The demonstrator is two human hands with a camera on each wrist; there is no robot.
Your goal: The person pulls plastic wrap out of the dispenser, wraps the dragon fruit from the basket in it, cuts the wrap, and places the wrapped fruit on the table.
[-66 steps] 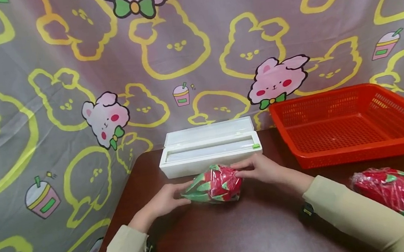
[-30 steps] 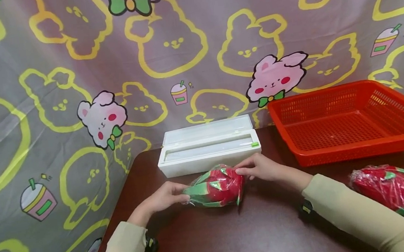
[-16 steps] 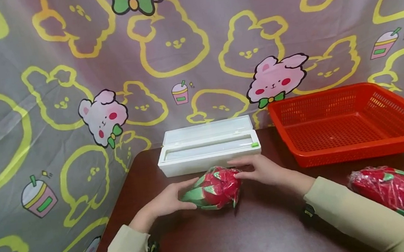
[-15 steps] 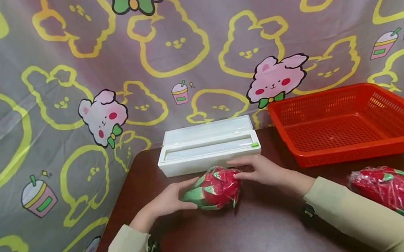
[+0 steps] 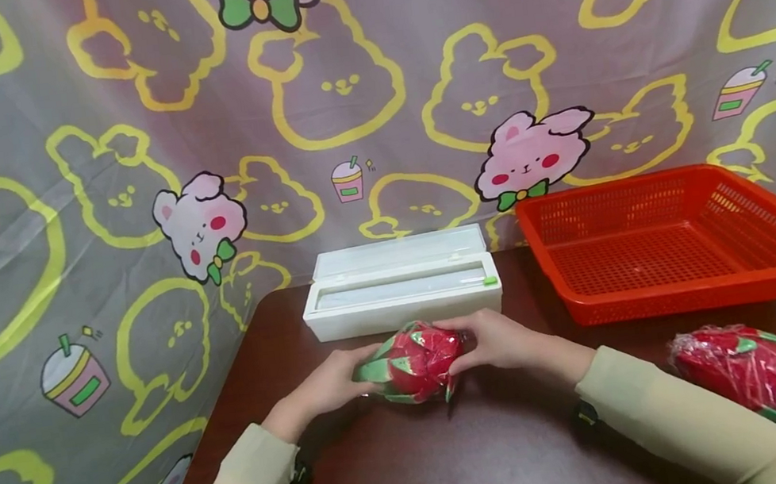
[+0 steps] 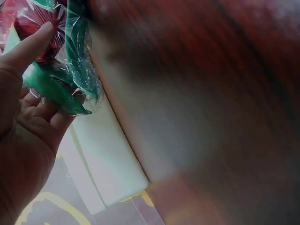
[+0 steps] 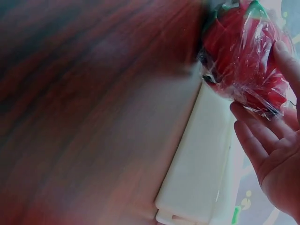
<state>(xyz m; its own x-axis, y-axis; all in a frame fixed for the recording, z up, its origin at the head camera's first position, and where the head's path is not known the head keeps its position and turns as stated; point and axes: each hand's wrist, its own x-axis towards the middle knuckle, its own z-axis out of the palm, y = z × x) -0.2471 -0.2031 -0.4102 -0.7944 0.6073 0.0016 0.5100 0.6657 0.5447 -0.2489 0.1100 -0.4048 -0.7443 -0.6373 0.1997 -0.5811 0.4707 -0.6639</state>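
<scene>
A red dragon fruit with green leaf tips, wrapped in clear film, is on or just above the dark table, between both hands. My left hand holds its leafy end; the left wrist view shows the thumb over the film and the fingers curled under the green tips. At the other end my right hand grips the fruit between thumb and fingers. In the right wrist view, crinkled film covers that red end, and the lower fingers of the right hand reach beneath it.
Right behind the fruit stands a white cling film dispenser, lid raised, with a green slider at its right. A red mesh basket is at the back right. Another film-wrapped dragon fruit lies beyond the right forearm. A patterned curtain hangs behind.
The dragon fruit has been turned a little between the hands. The left hand loosened and took hold again. The right hand, earlier touching with its fingertips, now wraps further round the right end.
</scene>
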